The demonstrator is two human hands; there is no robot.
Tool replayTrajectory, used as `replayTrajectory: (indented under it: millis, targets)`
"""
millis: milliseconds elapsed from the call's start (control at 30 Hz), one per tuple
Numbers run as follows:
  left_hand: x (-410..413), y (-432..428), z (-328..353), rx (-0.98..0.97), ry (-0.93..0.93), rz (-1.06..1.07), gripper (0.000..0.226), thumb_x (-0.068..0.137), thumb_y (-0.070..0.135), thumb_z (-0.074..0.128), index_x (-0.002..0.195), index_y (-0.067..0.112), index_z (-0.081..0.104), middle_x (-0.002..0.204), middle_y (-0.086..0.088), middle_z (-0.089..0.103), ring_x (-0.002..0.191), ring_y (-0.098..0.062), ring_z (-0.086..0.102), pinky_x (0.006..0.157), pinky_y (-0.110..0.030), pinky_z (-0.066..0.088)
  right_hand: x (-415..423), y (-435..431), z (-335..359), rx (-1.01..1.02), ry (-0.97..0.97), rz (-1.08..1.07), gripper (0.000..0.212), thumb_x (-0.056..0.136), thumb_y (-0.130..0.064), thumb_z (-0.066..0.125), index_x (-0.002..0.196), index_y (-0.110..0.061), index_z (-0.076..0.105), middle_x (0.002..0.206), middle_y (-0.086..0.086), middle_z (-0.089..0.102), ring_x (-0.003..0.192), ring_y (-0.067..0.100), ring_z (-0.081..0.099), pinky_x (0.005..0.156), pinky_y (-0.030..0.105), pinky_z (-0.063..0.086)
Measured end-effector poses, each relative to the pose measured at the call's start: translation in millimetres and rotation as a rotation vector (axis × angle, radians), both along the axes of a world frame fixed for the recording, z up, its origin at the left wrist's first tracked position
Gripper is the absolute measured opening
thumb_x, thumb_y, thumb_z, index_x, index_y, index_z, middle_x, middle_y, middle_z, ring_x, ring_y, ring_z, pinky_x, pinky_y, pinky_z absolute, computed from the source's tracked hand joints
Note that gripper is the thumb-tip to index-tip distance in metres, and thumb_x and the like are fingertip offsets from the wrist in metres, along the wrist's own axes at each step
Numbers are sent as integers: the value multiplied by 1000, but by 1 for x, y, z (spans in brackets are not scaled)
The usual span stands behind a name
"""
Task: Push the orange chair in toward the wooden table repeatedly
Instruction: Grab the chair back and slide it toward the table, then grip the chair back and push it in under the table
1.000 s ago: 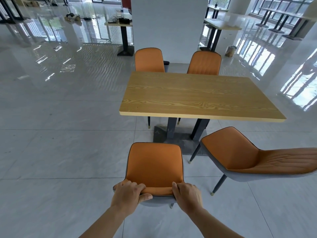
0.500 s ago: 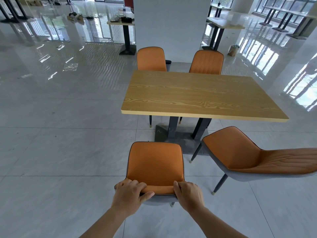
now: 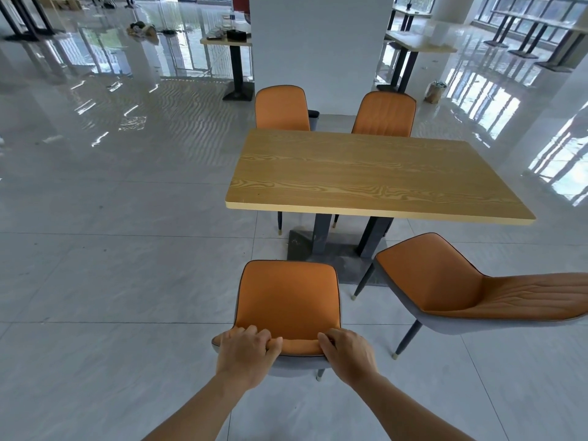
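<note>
Your orange chair (image 3: 288, 297) has an orange padded seat and backrest, a grey outer shell and dark piping round the edge. It stands on the tiled floor (image 3: 127, 281) at the near-left corner of the wooden table (image 3: 366, 176), facing it. The seat front is short of the surface edge and not under it, and the dark table base shows in the gap.

Your left hand (image 3: 245, 354) grips the backrest's top edge at the left, with fingers curled over onto the orange face and the thumb lying along the rim. Your right hand (image 3: 348, 354) grips the same edge at the right, fingers curled over. I can't make out its thumb.

Hidden or cut off:
- The chair legs are nearly all under the seat. Only one dark, gold-tipped leg shows, below the backrest between your hands.
- The grey shell shows only as a strip under your hands and along the left side.
- Both forearms run off the bottom edge.
- The second orange chair (image 3: 461, 288), to the right and angled away, is cut off by the right edge.
- Of the two far chairs (image 3: 281, 108), only the backrests and lower legs show past the surface.
</note>
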State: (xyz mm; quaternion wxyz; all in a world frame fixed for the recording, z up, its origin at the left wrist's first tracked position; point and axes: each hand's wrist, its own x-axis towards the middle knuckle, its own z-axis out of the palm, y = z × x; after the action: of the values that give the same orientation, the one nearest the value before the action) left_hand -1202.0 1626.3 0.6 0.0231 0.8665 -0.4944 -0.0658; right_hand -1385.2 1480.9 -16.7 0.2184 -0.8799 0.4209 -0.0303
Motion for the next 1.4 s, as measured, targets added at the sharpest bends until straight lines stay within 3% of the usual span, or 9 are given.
replayTrajectory:
  millis: [133,267,367,500,667,933,1033,1200,1400]
  targets:
    - [-2,-3,0,12,-37,13,73,89,63,1,94,31,66,82,8,61,78,-13,55,82,-37,47,-4,2,7,8,-40,4,48,98,-55,35,59,-27,44,59,-7,50,58,12,50,55,23,31]
    - [-8,-12,5,-4,-38,0,50,98,59,24,104,31,66,90,9,64,80,-10,55,81,-33,47,-19,-6,12,34,-93,-10,44,100,-50,36,68,-25,52,67,-8,54,66,12,53,58,27,41]
    - [-20,-26,12,-12,-52,-53,42,100,56,32,109,30,64,95,9,64,82,-9,55,82,-29,47,-42,-22,17,53,-108,-52,41,101,-46,37,81,-21,62,79,-6,62,75,12,56,65,36,51]
    - [-51,-55,22,-55,-57,-142,41,100,55,35,119,29,61,103,8,65,89,-11,58,85,-27,48,-80,-48,26,34,-167,-139,27,101,-38,47,108,-26,71,107,-8,69,99,15,61,77,34,52]
    - [-103,-102,35,-128,-74,-247,42,100,56,35,125,31,58,113,7,66,95,-10,59,89,-25,48,-134,-81,39,1,-189,-199,28,100,-36,53,119,-24,69,122,-6,68,109,14,61,87,29,50]
    - [-183,-180,59,-266,5,-359,29,97,41,44,105,22,65,84,5,62,71,-9,52,70,-25,48,-223,-140,67,-93,-235,-344,14,94,-26,62,104,-25,72,103,-6,70,94,16,63,72,29,48]
    - [-206,-209,62,-277,28,-397,30,97,41,44,108,22,63,89,4,64,76,-11,55,74,-28,52,-246,-163,78,-108,-237,-396,13,94,-24,60,99,-22,72,98,-5,70,92,19,63,72,33,50]
    - [-239,-260,62,-294,62,-496,32,95,39,40,111,21,62,85,5,57,78,-15,52,74,-32,46,-278,-204,92,-184,-244,-472,21,96,-23,59,111,-16,72,107,0,71,98,23,64,77,34,52]
    - [-268,-334,61,-324,144,-563,34,99,43,39,121,26,59,106,4,65,95,-15,58,86,-33,46,-310,-261,102,-233,-208,-509,22,96,-23,60,114,-22,72,111,-7,69,103,18,60,76,28,44]
